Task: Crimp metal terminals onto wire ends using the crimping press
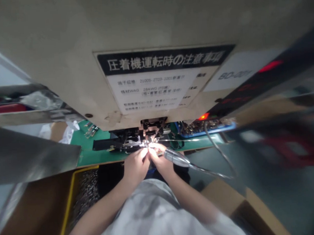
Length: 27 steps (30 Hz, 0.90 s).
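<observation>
Both hands meet at the front of a crimping machine (147,126), close under its lit working point. My left hand (136,163) is closed, thumb and fingers pinched together at the bright spot. Beside it, my right hand (161,161) is pinched too, its fingertips nearly touching those of the left. Whatever lies between the fingertips is too small and overexposed to make out. A silver lamp head (176,157) on a flexible neck (211,172) reaches in from the right, just over my right hand.
A blue tray (206,129) of small metal parts stands right of the machine on the green bench (88,158). Below left is a yellow-rimmed bin (68,201) of small parts. Cardboard boxes (222,194) sit at lower right. A metal panel (33,154) juts in from the left.
</observation>
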### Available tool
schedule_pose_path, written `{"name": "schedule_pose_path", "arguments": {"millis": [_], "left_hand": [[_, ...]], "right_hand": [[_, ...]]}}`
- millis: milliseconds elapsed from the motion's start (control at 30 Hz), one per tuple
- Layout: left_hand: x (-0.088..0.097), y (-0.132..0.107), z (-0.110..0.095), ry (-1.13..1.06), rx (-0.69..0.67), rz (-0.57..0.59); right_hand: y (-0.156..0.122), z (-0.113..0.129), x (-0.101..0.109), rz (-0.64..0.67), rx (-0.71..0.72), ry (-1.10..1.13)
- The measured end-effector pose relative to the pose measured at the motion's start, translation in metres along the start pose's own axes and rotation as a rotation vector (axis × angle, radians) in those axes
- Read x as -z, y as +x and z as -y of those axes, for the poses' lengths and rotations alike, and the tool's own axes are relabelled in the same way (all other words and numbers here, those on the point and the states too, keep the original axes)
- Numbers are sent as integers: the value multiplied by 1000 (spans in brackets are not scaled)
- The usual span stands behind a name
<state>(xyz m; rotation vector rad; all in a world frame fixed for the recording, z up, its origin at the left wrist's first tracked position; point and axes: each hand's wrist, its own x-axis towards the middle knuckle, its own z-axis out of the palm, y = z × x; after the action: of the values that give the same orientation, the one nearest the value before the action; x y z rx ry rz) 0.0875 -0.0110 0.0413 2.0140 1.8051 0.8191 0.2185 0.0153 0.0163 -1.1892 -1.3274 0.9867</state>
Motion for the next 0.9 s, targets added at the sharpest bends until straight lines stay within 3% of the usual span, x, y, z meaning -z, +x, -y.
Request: {"name": "schedule_pose_path", "arguments": {"millis": [167,333,600,900], "left_hand": [[3,4,-2,-128,58,74],[-1,4,1,-301,64,54],[-10,3,4,-19,-91,-103],[-5,2,5,46,-184,-163]], "right_hand": [[4,6,3,-2,-5,16],[4,10,3,-1,-1,31],[3,4,3,-21,-11,10],[3,8,5,-28,18,-89]]}}
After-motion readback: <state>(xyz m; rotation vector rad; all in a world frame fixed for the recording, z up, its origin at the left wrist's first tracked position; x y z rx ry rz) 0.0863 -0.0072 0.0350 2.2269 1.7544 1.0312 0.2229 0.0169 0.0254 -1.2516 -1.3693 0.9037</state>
